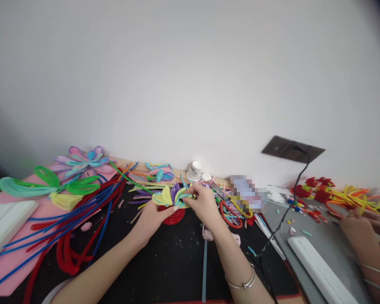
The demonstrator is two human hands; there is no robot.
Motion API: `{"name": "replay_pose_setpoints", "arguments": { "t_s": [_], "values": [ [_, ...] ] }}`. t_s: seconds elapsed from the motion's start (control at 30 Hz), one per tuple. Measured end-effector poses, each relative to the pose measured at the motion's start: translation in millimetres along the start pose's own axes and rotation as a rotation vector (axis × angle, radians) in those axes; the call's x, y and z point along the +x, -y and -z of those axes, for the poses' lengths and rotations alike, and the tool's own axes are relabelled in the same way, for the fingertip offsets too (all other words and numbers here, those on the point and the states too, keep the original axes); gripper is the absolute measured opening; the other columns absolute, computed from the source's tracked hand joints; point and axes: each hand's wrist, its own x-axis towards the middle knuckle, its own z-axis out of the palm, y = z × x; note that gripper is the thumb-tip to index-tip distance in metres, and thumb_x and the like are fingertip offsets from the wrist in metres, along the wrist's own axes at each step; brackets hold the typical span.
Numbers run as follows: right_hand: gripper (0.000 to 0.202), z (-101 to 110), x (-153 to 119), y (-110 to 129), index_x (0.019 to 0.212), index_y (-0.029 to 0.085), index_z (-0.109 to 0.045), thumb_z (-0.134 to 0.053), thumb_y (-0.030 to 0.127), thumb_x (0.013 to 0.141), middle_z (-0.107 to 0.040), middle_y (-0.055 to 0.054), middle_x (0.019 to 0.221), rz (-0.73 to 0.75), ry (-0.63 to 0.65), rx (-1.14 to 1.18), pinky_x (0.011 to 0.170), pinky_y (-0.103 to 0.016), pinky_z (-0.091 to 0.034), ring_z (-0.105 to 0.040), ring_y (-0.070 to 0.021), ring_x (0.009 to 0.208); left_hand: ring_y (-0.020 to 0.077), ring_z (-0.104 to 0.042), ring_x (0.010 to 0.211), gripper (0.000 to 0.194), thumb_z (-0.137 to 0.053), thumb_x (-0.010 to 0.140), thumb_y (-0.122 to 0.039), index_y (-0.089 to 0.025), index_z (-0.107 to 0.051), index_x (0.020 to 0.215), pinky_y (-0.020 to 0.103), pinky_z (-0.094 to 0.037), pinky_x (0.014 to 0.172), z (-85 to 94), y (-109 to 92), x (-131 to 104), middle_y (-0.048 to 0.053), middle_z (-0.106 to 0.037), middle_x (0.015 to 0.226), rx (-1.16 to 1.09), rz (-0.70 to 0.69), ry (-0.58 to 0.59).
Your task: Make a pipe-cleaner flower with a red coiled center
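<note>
Between my two hands is a pipe-cleaner flower (164, 196) with yellow, purple and light-blue looped petals. My left hand (150, 221) grips its lower left side, thumb pointing right along the bottom. At the flower's right side, the fingers of my right hand (202, 202) pinch a yellow and light-blue petal. Just below the flower, a round red object (172, 216) rests on the black mat (174, 266); the flower and fingers partly cover it. Loose purple and yellow pipe cleaners (142, 195) lie behind my left hand.
Left are a large green pipe-cleaner flower (55, 185), a pastel one (82, 162) and blue stems (63, 221). A paper cup (194, 171) stands by the wall. Red-handled scissors (229, 215) and a black cable (283, 217) lie right. A co-worker's hands (357, 230) work far right.
</note>
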Motion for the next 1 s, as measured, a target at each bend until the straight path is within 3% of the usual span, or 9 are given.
{"name": "replay_pose_setpoints", "arguments": {
  "t_s": [0.23,0.57,1.0],
  "values": [
    [0.008,5.1,-0.4,-4.8,0.076,0.018,-0.062,-0.064,0.018,0.069,-0.060,0.000,0.075,0.061,-0.060,-0.069,0.060,-0.024,-0.036,-0.049,-0.0135,0.064,0.0286,-0.061,0.109,0.039,-0.074,0.069,-0.031,-0.018,-0.068,0.105,0.043,-0.040,0.100,3.9,4.9,1.7,0.011,-0.070,0.113,0.030,-0.012,-0.010],
    [0.007,2.3,0.0,-8.6,0.068,0.018,-0.057,-0.064,0.020,0.071,-0.047,0.004,0.062,-0.014,-0.032,-0.053,0.056,-0.023,-0.032,-0.042,-0.0123,0.057,0.0293,-0.060,0.109,0.039,-0.074,0.068,-0.028,-0.016,-0.068,0.105,0.044,-0.040,0.100,5.6,8.5,2.4,0.012,-0.069,0.114,-0.029,-0.009,0.026],
    [0.005,-0.6,-0.3,-9.2,0.070,0.017,-0.059,-0.063,0.020,0.070,-0.051,0.003,0.062,-0.020,-0.043,-0.073,0.057,-0.023,-0.032,-0.044,-0.0115,0.056,0.0282,-0.064,0.104,0.038,-0.075,0.068,-0.027,-0.015,-0.068,0.104,0.044,-0.041,0.099,6.8,9.2,2.9,0.013,-0.070,0.111,-0.063,0.015,0.060]
  ]
}}
